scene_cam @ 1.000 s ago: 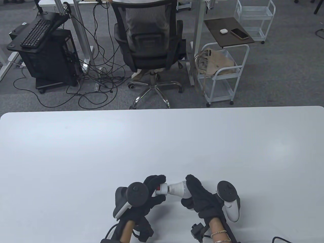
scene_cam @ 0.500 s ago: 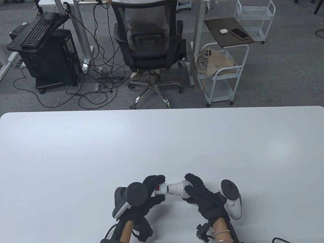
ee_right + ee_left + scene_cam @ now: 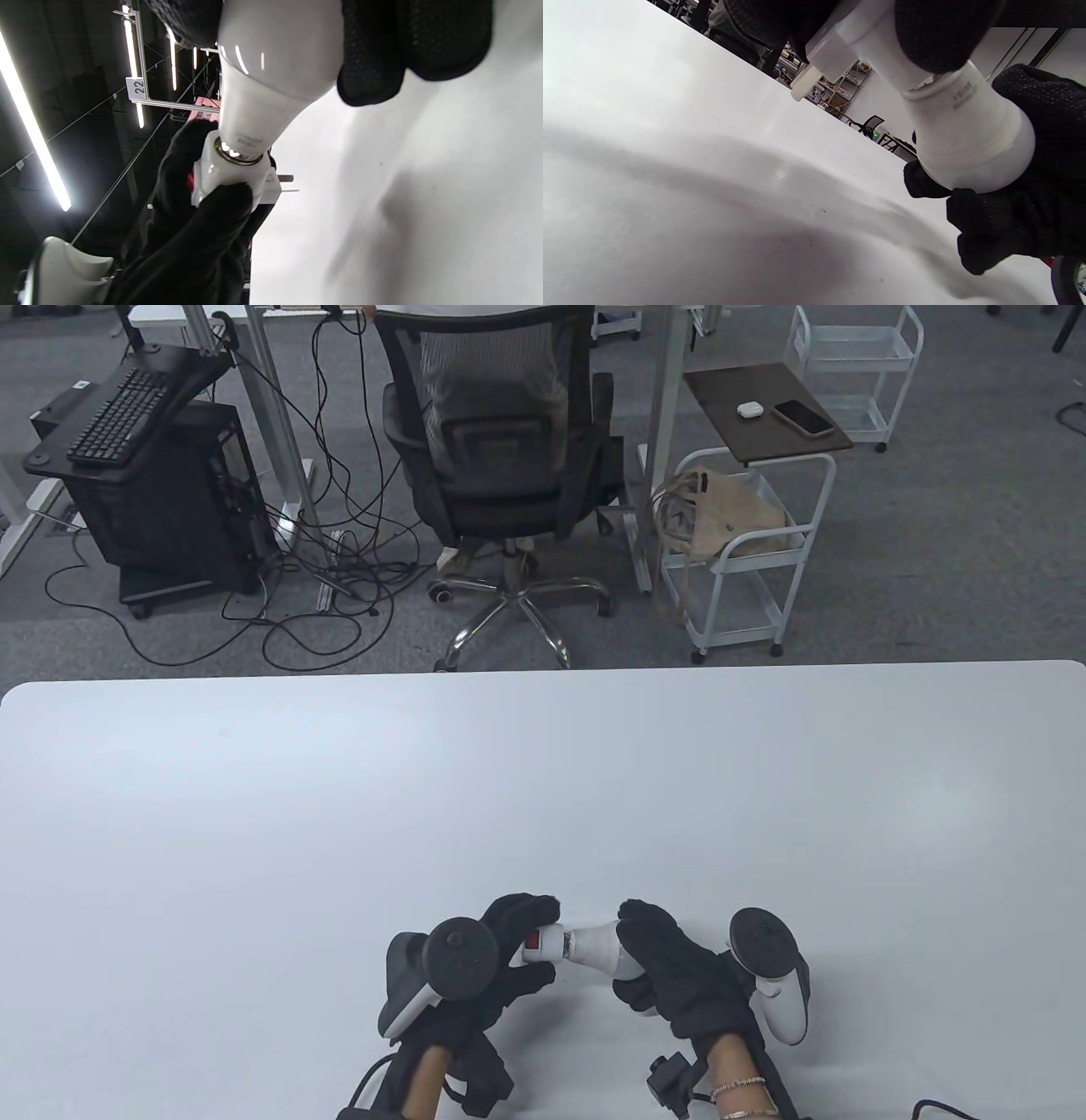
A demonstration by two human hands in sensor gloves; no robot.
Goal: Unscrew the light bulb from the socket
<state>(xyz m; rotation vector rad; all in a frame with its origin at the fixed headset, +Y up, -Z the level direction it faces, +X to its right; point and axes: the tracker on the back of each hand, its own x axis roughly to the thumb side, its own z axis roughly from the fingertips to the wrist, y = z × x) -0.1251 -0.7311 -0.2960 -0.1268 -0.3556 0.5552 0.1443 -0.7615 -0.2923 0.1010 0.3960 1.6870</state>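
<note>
Near the table's point(image 3: 254, 814) front edge, my left hand point(image 3: 501, 954) grips the socket point(image 3: 541, 943) and my right hand point(image 3: 670, 967) wraps the light bulb point(image 3: 598, 946). Bulb's probably light, slick and breakable, so I'd hold the wide dome gently.

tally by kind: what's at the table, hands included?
Gloved hands: 2, left hand and right hand
Hand trackers: 2, left tracker and right tracker
Light bulb: 1
Socket: 1
Total: 6
</note>
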